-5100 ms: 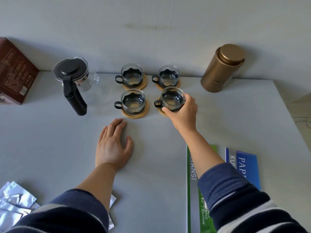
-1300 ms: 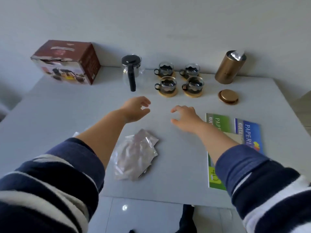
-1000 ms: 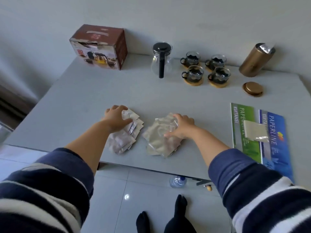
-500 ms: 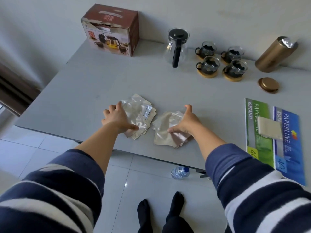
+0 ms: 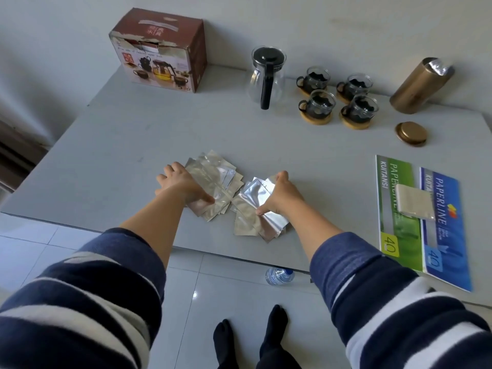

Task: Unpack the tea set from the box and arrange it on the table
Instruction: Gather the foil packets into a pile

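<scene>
The brown tea set box [image 5: 159, 49] stands at the table's far left. A glass teapot with a black lid and handle [image 5: 267, 75] stands beside several glass cups on round wooden coasters [image 5: 336, 97]. Two piles of silver foil sachets lie near the front edge: the left pile [image 5: 213, 182] and the right pile [image 5: 255, 209]. My left hand [image 5: 183, 186] lies flat on the left pile, fingers spread. My right hand [image 5: 282, 195] presses on the right pile, its thumb on the top sachet.
A gold canister [image 5: 420, 86] with a foil liner stands at the back right, its lid [image 5: 411, 133] lying in front. Green and blue receipt books [image 5: 415, 235] with a beige pad [image 5: 414, 201] lie at the right. A water bottle [image 5: 279, 276] is on the floor tiles.
Both hands moved from above the bare table down onto the sachet piles and keep sliding them slightly. The view shifted left, bringing the whole box into sight.
</scene>
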Demonstrator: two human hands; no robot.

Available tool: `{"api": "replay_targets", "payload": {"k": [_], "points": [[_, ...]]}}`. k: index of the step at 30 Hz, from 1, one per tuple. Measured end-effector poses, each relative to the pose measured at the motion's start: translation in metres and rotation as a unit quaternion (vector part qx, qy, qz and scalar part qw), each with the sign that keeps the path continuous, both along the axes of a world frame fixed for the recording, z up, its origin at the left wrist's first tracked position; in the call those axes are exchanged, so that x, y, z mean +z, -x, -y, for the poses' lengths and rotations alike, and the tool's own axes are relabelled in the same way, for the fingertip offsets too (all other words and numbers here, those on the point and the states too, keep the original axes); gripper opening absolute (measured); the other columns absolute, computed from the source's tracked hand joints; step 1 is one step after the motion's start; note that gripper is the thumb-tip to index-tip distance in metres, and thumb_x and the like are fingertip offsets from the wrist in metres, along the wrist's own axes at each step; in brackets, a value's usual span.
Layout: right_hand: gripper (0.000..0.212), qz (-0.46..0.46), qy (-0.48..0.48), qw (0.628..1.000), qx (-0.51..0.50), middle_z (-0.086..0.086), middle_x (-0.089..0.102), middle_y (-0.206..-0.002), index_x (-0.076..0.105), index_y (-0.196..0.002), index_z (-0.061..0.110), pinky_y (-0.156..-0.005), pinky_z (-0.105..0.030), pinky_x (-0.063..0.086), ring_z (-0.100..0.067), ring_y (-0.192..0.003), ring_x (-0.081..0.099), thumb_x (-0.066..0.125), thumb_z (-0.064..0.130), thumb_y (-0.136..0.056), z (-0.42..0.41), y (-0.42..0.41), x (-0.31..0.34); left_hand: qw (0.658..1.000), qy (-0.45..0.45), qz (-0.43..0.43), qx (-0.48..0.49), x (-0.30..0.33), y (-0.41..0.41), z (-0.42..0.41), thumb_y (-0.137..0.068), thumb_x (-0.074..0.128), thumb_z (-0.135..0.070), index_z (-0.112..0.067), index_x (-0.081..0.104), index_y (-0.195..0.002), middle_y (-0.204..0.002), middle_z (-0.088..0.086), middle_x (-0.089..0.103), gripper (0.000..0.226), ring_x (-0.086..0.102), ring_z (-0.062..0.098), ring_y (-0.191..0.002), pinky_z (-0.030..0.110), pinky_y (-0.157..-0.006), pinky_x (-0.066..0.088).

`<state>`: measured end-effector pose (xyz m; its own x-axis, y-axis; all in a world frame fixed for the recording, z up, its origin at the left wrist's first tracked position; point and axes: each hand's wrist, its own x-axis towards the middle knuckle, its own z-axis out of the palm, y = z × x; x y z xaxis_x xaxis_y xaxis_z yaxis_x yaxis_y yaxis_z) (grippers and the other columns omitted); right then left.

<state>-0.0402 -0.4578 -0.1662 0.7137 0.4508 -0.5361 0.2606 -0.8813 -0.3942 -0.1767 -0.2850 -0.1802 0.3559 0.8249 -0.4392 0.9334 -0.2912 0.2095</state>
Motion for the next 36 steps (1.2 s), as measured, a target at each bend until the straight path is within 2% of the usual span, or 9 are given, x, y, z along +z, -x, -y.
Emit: {"api": "replay_targets", "payload": {"k": [6, 14, 19, 22, 24, 27, 29, 31, 36], "points": [[0.099, 0.03, 0.064, 0.997, 0.043, -0.005, 0.048, -0.139, 0.038, -0.14, 0.016, -0.101, -0.039, 0.044, -0.03, -0.129, 0.044, 0.086, 0.047, -0.059, 0.003, -0.002, 0.0, 0.992, 0.085, 0.068, 0.068, -0.001, -0.006, 0.0, -0.048, 0.093, -0.033, -0.013, 0.025, -0.127, -0.13, 0.009, 0.045, 0.107, 0.048, 0.034, -0.122, 0.05, -0.098, 0.047], [0.081, -0.076, -0.105, 0.991, -0.023, -0.006, 0.056, -0.13, 0.045, -0.135, 0.009, -0.085, -0.027, 0.046, -0.022, -0.108, 0.056, 0.086, 0.014, -0.066, 0.01, -0.005, 0.008, 0.976, 0.139, 0.133, 0.098, 0.0, 0.0, -0.002, -0.047, 0.092, -0.022, -0.015, 0.031, -0.125, -0.124, 0.009, 0.05, 0.099, 0.056, 0.034, -0.112, 0.047, -0.089, 0.054], [0.061, -0.193, -0.265, 0.931, -0.159, -0.009, 0.066, -0.119, 0.057, -0.118, 0.012, -0.087, -0.04, 0.055, -0.026, -0.104, 0.064, 0.086, 0.01, -0.065, -0.009, -0.025, 0.025, 0.98, 0.132, 0.124, 0.078, 0.002, 0.002, 0.002, -0.052, 0.09, -0.026, -0.013, 0.027, -0.134, -0.13, 0.01, 0.045, 0.104, 0.051, 0.032, -0.118, 0.044, -0.093, 0.052], [0.051, -0.19, -0.28, 0.927, -0.164, -0.001, 0.063, -0.109, 0.055, -0.117, 0.014, -0.064, -0.025, 0.05, -0.02, -0.095, 0.061, 0.08, 0.005, -0.073, -0.028, -0.015, 0.029, 0.968, 0.162, 0.163, 0.101, 0.009, 0.005, 0.006, -0.048, 0.091, -0.03, -0.013, 0.029, -0.134, -0.129, 0.007, 0.046, 0.106, 0.051, 0.029, -0.117, 0.043, -0.087, 0.056], [0.055, -0.16, -0.273, 0.937, -0.148, 0.0, 0.06, -0.114, 0.051, -0.123, 0.01, -0.072, -0.024, 0.048, -0.018, -0.094, 0.056, 0.077, 0.003, -0.075, -0.037, -0.001, 0.023, 0.95, 0.198, 0.206, 0.128, 0.015, 0.007, 0.007, -0.04, 0.09, -0.033, -0.013, 0.034, -0.13, -0.123, 0.005, 0.049, 0.108, 0.055, 0.027, -0.112, 0.041, -0.078, 0.058], [0.066, -0.11, -0.219, 0.962, -0.117, -0.004, 0.054, -0.131, 0.043, -0.131, 0.009, -0.085, -0.027, 0.043, -0.023, -0.11, 0.055, 0.077, 0.011, -0.075, -0.043, 0.016, 0.005, 0.937, 0.215, 0.234, 0.144, 0.019, 0.01, 0.006, -0.066, 0.082, -0.019, -0.012, 0.043, -0.122, -0.104, 0.004, 0.056, 0.069, 0.061, 0.021, -0.087, 0.029, -0.052, 0.056], [0.055, -0.083, -0.205, 0.969, -0.113, -0.006, 0.058, -0.125, 0.048, -0.122, 0.01, -0.084, -0.029, 0.046, -0.025, -0.106, 0.057, 0.077, 0.012, -0.074, -0.045, 0.022, -0.002, 0.93, 0.22, 0.256, 0.145, 0.017, 0.013, 0.002, -0.075, 0.075, -0.01, -0.012, 0.055, -0.104, -0.091, 0.004, 0.061, 0.035, 0.06, 0.016, -0.071, 0.021, -0.039, 0.051], [0.048, -0.074, -0.204, 0.969, -0.121, -0.006, 0.061, -0.114, 0.052, -0.113, 0.011, -0.08, -0.029, 0.047, -0.024, -0.098, 0.059, 0.077, 0.011, -0.072, -0.046, 0.023, -0.006, 0.918, 0.244, 0.278, 0.143, 0.015, 0.016, 0.001, -0.076, 0.073, -0.006, -0.013, 0.061, -0.09, -0.091, 0.008, 0.067, 0.02, 0.063, 0.017, -0.067, 0.023, -0.048, 0.056], [0.05, -0.104, -0.215, 0.96, -0.144, -0.002, 0.058, -0.106, 0.054, -0.117, 0.01, -0.085, -0.031, 0.048, -0.024, -0.101, 0.059, 0.078, 0.012, -0.073, -0.044, 0.022, -0.009, 0.889, 0.293, 0.326, 0.129, 0.015, 0.018, 0.005, -0.079, 0.072, -0.009, -0.013, 0.062, -0.106, -0.093, 0.01, 0.07, 0.029, 0.069, 0.024, -0.077, 0.038, -0.069, 0.06]]}}
